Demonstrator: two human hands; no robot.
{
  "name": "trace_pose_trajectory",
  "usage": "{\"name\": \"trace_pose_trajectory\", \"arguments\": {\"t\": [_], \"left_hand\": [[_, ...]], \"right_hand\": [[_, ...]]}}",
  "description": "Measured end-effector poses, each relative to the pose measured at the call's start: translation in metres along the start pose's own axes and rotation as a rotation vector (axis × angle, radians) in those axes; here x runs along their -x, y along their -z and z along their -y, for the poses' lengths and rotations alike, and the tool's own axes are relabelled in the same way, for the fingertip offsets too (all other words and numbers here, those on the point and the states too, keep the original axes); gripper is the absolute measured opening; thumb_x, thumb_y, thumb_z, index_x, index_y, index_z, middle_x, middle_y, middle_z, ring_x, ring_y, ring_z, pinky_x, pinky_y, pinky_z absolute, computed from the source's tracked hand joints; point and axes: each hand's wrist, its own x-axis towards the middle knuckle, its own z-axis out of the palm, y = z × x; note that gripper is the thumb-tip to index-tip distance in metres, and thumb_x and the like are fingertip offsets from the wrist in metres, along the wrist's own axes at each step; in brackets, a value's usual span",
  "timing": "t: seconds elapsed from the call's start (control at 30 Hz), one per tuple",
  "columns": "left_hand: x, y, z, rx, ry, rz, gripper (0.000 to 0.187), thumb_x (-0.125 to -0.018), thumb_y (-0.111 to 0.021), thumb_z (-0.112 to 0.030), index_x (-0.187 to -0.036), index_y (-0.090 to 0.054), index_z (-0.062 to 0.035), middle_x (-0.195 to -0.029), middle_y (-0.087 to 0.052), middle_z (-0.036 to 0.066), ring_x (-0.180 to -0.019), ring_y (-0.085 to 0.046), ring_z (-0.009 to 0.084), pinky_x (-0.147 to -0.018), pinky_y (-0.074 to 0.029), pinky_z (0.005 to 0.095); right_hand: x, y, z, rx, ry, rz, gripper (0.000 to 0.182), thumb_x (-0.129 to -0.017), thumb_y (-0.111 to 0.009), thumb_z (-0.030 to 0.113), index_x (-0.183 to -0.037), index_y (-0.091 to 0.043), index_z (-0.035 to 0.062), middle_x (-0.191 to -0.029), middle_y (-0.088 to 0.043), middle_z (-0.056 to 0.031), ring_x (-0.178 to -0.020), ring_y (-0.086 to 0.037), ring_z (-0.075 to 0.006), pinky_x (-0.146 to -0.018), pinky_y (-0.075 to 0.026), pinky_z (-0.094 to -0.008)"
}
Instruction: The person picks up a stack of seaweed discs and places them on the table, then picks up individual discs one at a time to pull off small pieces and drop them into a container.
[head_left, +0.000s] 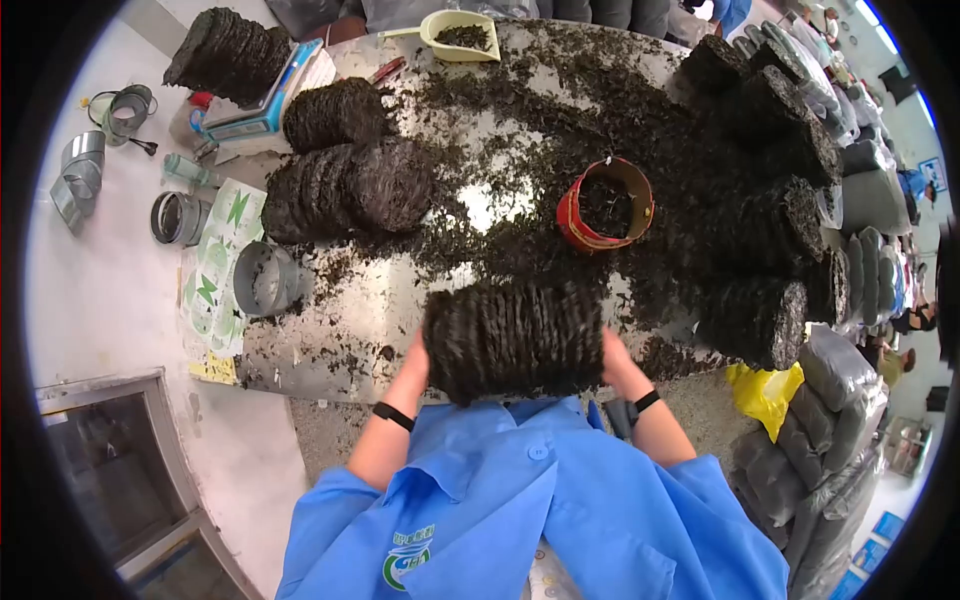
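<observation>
A thick roll-like stack of dried seaweed discs (pixel 515 340) lies sideways between my hands, over the table's near edge. My left hand (pixel 416 362) presses against its left end, and my right hand (pixel 618 362) against its right end. Most of the fingers are hidden by the ends of the stack. Beyond it stands a red round tin (pixel 570 215) with dark flakes inside. Further dark stacks (pixel 345 190) rest at the left of the table, close to a grey metal ring (pixel 268 280).
Loose seaweed scraps (pixel 500 95) cover much of the metal table. A scoop (pixel 460 38) lies at the back. One stack sits on a blue scale (pixel 265 110). More stacks (pixel 765 320) line the right side, near a yellow bag (pixel 765 395) and filled grey bags (pixel 830 380).
</observation>
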Motion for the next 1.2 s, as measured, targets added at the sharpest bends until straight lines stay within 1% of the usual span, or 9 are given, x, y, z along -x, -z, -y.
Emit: {"name": "trace_pose_trajectory", "arguments": {"t": [0.13, 0.27, 0.4, 0.47, 0.6, 0.73, 0.87, 1.07, 1.2], "left_hand": [[0.024, -0.005, -0.005, 0.118, -0.117, 0.024, 0.052, -0.109, -0.040, -0.036, -0.148, -0.046, -0.0032, -0.137, -0.060, 0.009, -0.122, -0.056, 0.0187, -0.108, -0.043, 0.0346], [0.025, 0.027, -0.048, -0.091, -0.217, 0.047, 0.044, -0.106, -0.042, -0.030, -0.132, -0.061, 0.0001, -0.127, -0.066, 0.010, -0.113, -0.059, 0.0171, -0.100, -0.046, 0.0348], [-0.057, 0.066, -0.003, -0.836, 0.007, 0.007, 0.039, -0.103, -0.045, -0.026, -0.124, -0.060, 0.0035, -0.122, -0.065, 0.025, -0.117, -0.061, 0.0355, -0.100, -0.046, 0.0393], [-0.069, 0.068, 0.052, -0.875, -0.406, -0.019, 0.039, -0.104, -0.044, -0.025, -0.125, -0.059, 0.0036, -0.124, -0.063, 0.028, -0.121, -0.059, 0.0394, -0.103, -0.045, 0.0401], [0.025, 0.033, -0.033, -0.327, -0.406, 0.024, 0.045, -0.105, -0.046, -0.035, -0.135, -0.055, -0.0027, -0.133, -0.059, 0.008, -0.124, -0.055, 0.0254, -0.107, -0.041, 0.0345], [0.025, 0.040, -0.046, -0.569, -0.229, -0.240, 0.045, -0.106, -0.046, -0.033, -0.135, -0.054, 0.0004, -0.131, -0.060, 0.013, -0.123, -0.053, 0.0183, -0.102, -0.045, 0.0357], [-0.030, 0.076, 0.055, -0.181, -0.041, -0.022, 0.048, -0.104, -0.046, -0.029, -0.136, -0.050, 0.0065, -0.132, -0.059, 0.015, -0.126, -0.050, 0.0225, -0.109, -0.038, 0.0354], [0.043, 0.048, -0.040, 0.015, -0.266, 0.166, 0.056, -0.102, -0.050, -0.044, -0.140, -0.049, -0.0030, -0.139, -0.055, 0.009, -0.132, -0.049, 0.0204, -0.111, -0.037, 0.0379], [0.022, 0.041, -0.014, 0.141, 0.088, 0.114, 0.062, -0.101, -0.056, -0.046, -0.145, -0.046, -0.0047, -0.143, -0.052, 0.007, -0.134, -0.046, 0.0218, -0.114, -0.034, 0.0365]], "right_hand": [[-0.001, 0.012, -0.007, -0.005, 0.302, 0.186, 0.051, -0.106, -0.036, 0.014, -0.156, -0.033, 0.0024, -0.155, -0.043, -0.0108, -0.138, -0.046, -0.0214, -0.113, -0.040, -0.0342], [0.013, 0.018, 0.021, -0.029, 0.279, 0.080, 0.039, -0.102, -0.041, 0.007, -0.139, -0.053, 0.0009, -0.134, -0.064, -0.0097, -0.117, -0.064, -0.0233, -0.101, -0.051, -0.0362], [-0.030, 0.012, -0.012, -0.064, 0.054, -0.040, 0.042, -0.106, -0.039, 0.027, -0.133, -0.059, 0.0008, -0.129, -0.067, -0.0112, -0.112, -0.066, -0.0240, -0.100, -0.052, -0.0401], [-0.024, -0.018, -0.022, -0.056, -0.006, -0.041, 0.050, -0.107, -0.039, 0.034, -0.141, -0.053, -0.0001, -0.140, -0.060, -0.0125, -0.125, -0.058, -0.0245, -0.111, -0.043, -0.0401], [-0.008, 0.014, -0.022, 0.193, 0.488, 0.146, 0.053, -0.101, -0.045, 0.015, -0.151, -0.040, -0.0026, -0.153, -0.046, -0.0128, -0.141, -0.042, -0.0230, -0.119, -0.029, -0.0343], [-0.004, 0.015, -0.018, 0.072, 0.284, -0.011, 0.048, -0.106, -0.043, 0.030, -0.141, -0.051, -0.0025, -0.139, -0.058, -0.0101, -0.129, -0.052, -0.0206, -0.110, -0.039, -0.0347], [-0.034, 0.002, -0.061, 0.040, 0.039, 0.029, 0.062, -0.109, -0.035, 0.045, -0.152, -0.040, 0.0004, -0.151, -0.049, -0.0098, -0.139, -0.044, -0.0215, -0.117, -0.033, -0.0350], [0.034, -0.002, -0.010, 0.144, 0.487, 0.259, 0.071, -0.108, -0.035, 0.051, -0.156, -0.027, -0.0006, -0.157, -0.039, -0.0131, -0.145, -0.037, -0.0246, -0.121, -0.027, -0.0396], [-0.009, 0.030, -0.037, 0.181, 0.190, 0.172, 0.079, -0.106, -0.036, 0.059, -0.156, -0.027, -0.0009, -0.157, -0.038, -0.0142, -0.146, -0.035, -0.0251, -0.121, -0.025, -0.0396]]}}
